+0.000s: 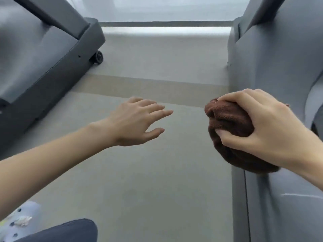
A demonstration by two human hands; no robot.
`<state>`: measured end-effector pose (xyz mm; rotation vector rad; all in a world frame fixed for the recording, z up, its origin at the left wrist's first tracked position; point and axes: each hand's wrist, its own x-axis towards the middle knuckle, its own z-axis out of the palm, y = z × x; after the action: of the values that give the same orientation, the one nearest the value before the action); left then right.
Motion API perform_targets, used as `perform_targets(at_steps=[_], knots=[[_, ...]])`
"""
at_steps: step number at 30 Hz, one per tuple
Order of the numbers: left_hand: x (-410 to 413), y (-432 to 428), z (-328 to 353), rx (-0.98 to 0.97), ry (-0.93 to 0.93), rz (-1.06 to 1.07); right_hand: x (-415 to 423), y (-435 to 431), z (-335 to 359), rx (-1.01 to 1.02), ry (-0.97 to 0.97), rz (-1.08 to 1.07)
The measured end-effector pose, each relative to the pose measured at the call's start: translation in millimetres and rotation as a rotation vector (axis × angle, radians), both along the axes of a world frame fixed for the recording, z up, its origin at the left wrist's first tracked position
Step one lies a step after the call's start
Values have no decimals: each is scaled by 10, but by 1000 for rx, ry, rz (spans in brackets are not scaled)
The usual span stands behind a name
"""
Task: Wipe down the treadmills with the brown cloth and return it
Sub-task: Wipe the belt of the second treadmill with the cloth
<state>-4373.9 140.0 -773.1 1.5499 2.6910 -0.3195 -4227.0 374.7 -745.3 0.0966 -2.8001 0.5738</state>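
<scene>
My right hand (265, 126) grips a bunched brown cloth (227, 123) at the left edge of the grey treadmill (272, 55) on the right. The cloth bulges out below and left of my fingers, over the treadmill's side rail. My left hand (138, 119) hovers over the floor between the two machines, fingers spread, holding nothing. A second grey treadmill (35, 55) stands at the left, its dark upright post rising out of the top of the view.
The grey floor (157, 172) runs between the treadmills, crossed by a beige stripe. A small black wheel (97, 57) sits at the left treadmill's front corner. A bright window sill spans the far wall. My dark trouser leg (70, 231) and light shoe (19, 219) are at bottom left.
</scene>
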Motion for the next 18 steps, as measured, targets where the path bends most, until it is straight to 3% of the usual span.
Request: perform_targets(at_steps=[8, 18], knots=[[-160, -650, 68, -7, 50, 186, -357, -449, -26, -74, 45, 96], [-387, -1058, 107, 29, 66, 116, -416, -487, -6, 39, 14, -7]])
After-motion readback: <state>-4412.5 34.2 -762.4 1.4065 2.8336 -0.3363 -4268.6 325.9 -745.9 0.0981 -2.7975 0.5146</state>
